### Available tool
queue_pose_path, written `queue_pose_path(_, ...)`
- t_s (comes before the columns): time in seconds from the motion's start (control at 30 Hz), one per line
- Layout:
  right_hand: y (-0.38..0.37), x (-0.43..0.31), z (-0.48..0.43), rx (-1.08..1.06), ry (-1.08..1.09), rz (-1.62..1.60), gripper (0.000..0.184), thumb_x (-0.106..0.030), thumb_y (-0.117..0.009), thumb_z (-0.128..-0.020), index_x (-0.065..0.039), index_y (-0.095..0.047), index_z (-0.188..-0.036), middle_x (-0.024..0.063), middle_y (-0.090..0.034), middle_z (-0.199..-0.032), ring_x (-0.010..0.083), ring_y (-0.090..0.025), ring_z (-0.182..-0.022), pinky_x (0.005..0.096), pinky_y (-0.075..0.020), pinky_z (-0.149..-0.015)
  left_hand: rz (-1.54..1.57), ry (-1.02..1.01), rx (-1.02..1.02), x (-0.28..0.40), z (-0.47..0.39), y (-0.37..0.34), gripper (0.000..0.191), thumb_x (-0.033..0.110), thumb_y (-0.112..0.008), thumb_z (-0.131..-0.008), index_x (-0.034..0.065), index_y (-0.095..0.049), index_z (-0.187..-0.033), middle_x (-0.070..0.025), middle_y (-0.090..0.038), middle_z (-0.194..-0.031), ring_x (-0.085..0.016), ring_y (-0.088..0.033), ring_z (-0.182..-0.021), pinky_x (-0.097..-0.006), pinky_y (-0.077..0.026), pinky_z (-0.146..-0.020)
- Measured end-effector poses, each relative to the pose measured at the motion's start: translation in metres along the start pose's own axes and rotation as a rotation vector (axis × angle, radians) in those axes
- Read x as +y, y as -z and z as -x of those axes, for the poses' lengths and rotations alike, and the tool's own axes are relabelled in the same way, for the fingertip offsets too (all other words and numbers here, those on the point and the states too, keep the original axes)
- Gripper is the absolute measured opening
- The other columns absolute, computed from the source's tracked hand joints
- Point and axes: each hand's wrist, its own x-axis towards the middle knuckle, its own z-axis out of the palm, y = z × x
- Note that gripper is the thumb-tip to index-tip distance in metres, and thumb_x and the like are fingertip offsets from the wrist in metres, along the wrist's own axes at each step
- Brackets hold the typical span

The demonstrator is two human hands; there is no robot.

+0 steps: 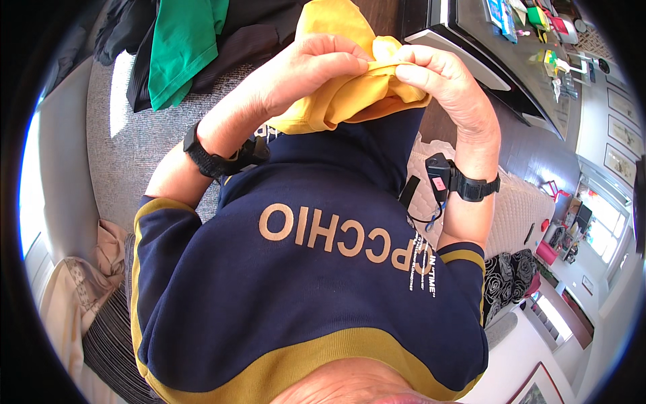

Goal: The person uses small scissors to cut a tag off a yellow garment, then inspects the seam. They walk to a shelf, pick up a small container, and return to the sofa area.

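Observation:
A bunched yellow cloth garment (348, 98) hangs between my hands, above my lap. With thumb and fingers, my left hand (320, 70) pinches its folded edge. My right hand (434, 73) grips the same edge a short way to the right, thumb on the near side. Between the two grips a narrow band of the fabric is stretched. Part of the garment rises behind my left hand, and its lower folds droop towards my navy trousers (404, 146). Which part of the garment I hold cannot be made out.
A green garment (184, 50) and dark clothes (247, 45) lie on the grey woven sofa seat (151, 146) at left. A dark-topped table (484, 45) with small items stands at upper right. A quilted cream cover (515, 217) lies at right. Both wrists wear strapped devices.

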Motion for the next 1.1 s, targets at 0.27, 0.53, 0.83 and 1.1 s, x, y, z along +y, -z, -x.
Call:
queue_pose_path(0.27, -0.015, 0.015, -0.008, 0.248, 0.022, -0.125, 0.027, -0.030, -0.058, -0.090, -0.005, -0.065, -0.097, 0.0026, -0.063, -0.090, 0.0112, -0.056, -0.090, 0.0244, -0.0408, -0.086, 0.335, 0.142, 0.013, -0.001, -0.004, -0.010, 0.030, 0.025, -0.061, -0.092, 0.0001, -0.064, -0.108, -0.0077, -0.066, -0.102, -0.012, -0.063, -0.093, -0.0247, -0.050, -0.085)
queue_pose_path(0.53, -0.010, 0.005, -0.011, 0.091, 0.017, 0.057, 0.026, -0.030, -0.057, -0.091, -0.005, -0.063, -0.097, -0.0001, -0.062, -0.090, 0.0085, -0.056, -0.085, 0.0222, -0.0433, -0.081, 0.441, 0.151, 0.020, -0.006, -0.011, -0.015, 0.033, 0.022, -0.059, -0.091, -0.0024, -0.060, -0.113, -0.0105, -0.067, -0.104, -0.016, -0.065, -0.093, -0.0270, -0.052, -0.083)
queue_pose_path(0.83, -0.011, 0.004, -0.005, 0.344, 0.228, -0.044, 0.019, -0.020, -0.060, -0.093, -0.004, -0.064, -0.104, 0.0008, -0.066, -0.092, 0.0084, -0.060, -0.093, 0.0233, -0.0469, -0.084, 0.708, 0.303, -0.105, 0.000, -0.009, -0.006, 0.038, 0.019, -0.057, -0.091, -0.0028, -0.054, -0.122, -0.0136, -0.065, -0.111, -0.022, -0.066, -0.097, -0.0330, -0.053, -0.087)
queue_pose_path(1.1, -0.034, -0.013, 0.008, 0.498, 0.714, 1.067, 0.019, -0.014, -0.077, -0.070, -0.013, -0.070, -0.088, -0.0005, -0.064, -0.101, 0.0195, -0.061, -0.089, 0.0347, -0.0457, -0.081, 0.754, 0.239, -0.146, 0.001, -0.011, -0.009, 0.033, 0.016, -0.053, -0.093, -0.0010, -0.054, -0.122, -0.0112, -0.066, -0.112, -0.021, -0.064, -0.101, -0.0343, -0.049, -0.094)
